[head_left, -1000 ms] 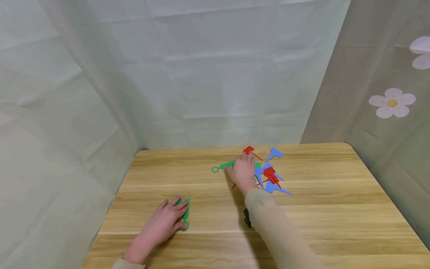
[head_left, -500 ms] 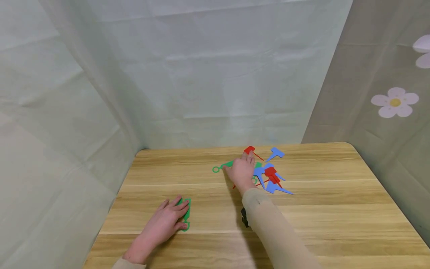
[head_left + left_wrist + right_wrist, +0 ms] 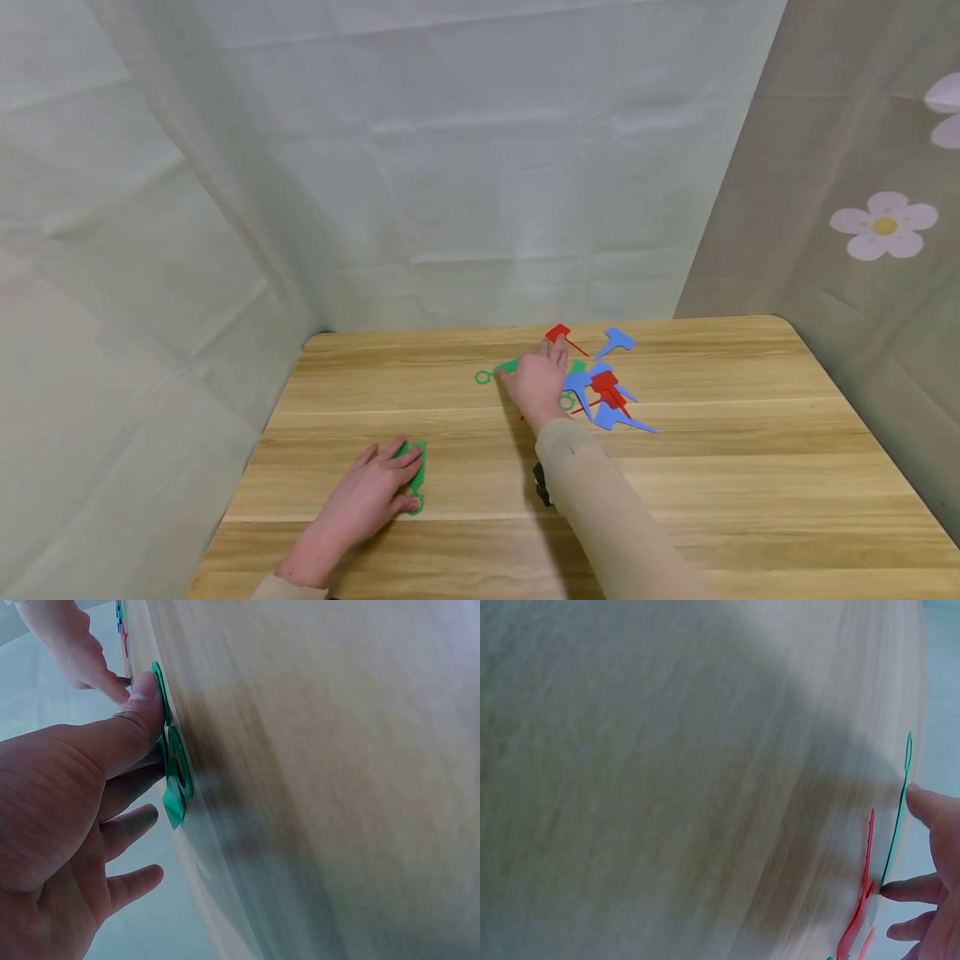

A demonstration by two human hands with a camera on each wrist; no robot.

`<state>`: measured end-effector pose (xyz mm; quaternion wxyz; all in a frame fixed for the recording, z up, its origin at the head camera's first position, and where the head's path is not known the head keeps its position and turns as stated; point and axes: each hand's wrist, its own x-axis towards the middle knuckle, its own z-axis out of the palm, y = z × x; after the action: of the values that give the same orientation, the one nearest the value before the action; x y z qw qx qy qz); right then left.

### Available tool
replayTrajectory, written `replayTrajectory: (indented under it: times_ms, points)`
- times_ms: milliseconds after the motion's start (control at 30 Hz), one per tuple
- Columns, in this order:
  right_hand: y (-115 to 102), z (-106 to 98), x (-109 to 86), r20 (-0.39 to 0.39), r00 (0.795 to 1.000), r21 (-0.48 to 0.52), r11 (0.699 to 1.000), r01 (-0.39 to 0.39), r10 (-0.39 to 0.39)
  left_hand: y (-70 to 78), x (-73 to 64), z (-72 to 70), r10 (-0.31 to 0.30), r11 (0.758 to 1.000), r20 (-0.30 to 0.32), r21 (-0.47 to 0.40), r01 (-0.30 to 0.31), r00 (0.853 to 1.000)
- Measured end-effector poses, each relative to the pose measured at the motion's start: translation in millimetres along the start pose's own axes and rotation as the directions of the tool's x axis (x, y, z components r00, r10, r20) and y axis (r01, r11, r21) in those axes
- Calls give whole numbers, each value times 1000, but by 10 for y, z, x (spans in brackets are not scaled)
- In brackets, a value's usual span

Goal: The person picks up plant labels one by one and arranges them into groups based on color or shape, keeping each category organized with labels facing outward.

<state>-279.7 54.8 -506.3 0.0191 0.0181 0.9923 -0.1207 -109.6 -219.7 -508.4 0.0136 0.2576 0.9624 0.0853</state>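
My left hand [image 3: 367,492] rests on flat green plastic plant tags [image 3: 417,477] at the table's left front, its fingers spread over them. In the left wrist view the thumb lies on a green tag [image 3: 177,780] near its ring end. My right hand [image 3: 538,385] reaches to the back of the table. Its thumb and a fingertip touch another green tag [image 3: 506,366] with a ring at one end; the hand hides part of it. Red T-shaped tags [image 3: 853,930] lie close by in the right wrist view.
Right of the right hand, several blue tags [image 3: 577,382] and red tags [image 3: 604,382] overlap in a loose pile. A blue tag [image 3: 618,338] and a red one [image 3: 557,332] lie near the back edge of the wooden table [image 3: 712,500]. Pale cloth [image 3: 487,167] hangs behind.
My right wrist has shifted slightly left, baring more of a green ring beside it. The left hand stays on its tags, and the pile looks unchanged.
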Motion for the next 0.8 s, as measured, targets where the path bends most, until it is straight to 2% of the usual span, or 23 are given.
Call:
replayTrajectory:
  times_ms: [500,800]
  points:
    - [-48,14,18,2,1000,54,999,-5,5,-1,8,-17,0,1000,5,1,0,1000]
    - [-61,42,-4,-54,999,-18,1000,-1,0,14,-3,-26,3,1000,14,-2,-3,1000]
